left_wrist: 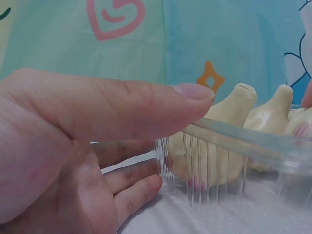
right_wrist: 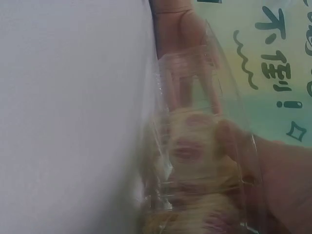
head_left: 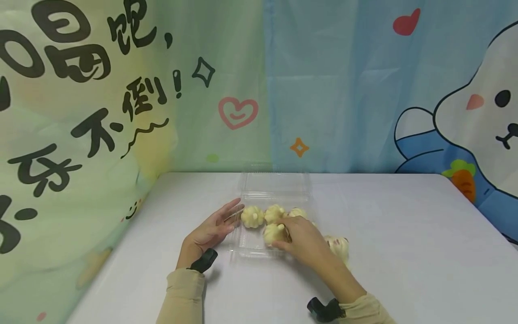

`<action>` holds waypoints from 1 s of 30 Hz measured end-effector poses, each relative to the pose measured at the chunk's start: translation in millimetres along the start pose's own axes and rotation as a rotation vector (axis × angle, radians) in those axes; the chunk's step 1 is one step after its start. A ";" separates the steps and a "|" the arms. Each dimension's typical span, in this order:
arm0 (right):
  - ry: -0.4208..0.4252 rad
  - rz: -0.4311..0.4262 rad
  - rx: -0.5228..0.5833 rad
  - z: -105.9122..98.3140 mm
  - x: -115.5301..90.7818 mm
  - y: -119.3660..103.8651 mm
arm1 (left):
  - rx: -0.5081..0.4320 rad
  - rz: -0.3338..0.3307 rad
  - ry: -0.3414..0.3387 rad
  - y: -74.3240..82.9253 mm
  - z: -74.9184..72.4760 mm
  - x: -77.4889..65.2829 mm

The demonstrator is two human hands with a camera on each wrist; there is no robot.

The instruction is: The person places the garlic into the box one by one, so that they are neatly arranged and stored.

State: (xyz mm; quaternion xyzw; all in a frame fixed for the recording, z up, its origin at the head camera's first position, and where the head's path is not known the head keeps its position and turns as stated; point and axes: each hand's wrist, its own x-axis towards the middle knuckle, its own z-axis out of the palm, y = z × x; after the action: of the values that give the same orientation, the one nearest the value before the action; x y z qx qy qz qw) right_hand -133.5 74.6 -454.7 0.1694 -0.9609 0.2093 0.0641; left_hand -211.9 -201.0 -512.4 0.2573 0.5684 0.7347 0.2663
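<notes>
A clear plastic clamshell box [head_left: 251, 240] lies on the white table with its lid folded back. Several pale garlic bulbs stand inside; one garlic bulb [head_left: 252, 217] is at the back left, beside a second garlic bulb [head_left: 274, 213]. My right hand [head_left: 305, 238] grips another garlic bulb [head_left: 273, 236] in front of them, within the box. At the box's left wall is my left hand [head_left: 216, 229], fingers extended; its thumb [left_wrist: 146, 107] reaches the rim in the left wrist view. The right wrist view is blurred, showing purple-marked garlic [right_wrist: 192, 151] through the plastic.
More garlic [head_left: 338, 247] lies on the table right of the box, partly behind my right forearm. The raised lid [head_left: 276, 183] extends toward the table's back edge. A printed curtain [head_left: 311, 90] hangs behind the table.
</notes>
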 end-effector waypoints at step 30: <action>0.032 0.064 0.009 1.9 -0.3 -1.4 | -0.003 0.003 -0.009 2.6 3.6 -0.5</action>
State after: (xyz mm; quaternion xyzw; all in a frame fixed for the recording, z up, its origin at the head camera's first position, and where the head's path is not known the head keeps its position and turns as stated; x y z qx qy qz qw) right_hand -132.9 72.6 -456.0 0.1352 -0.9638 0.2182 0.0718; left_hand -209.4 -199.4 -509.2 0.2611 0.5659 0.7347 0.2679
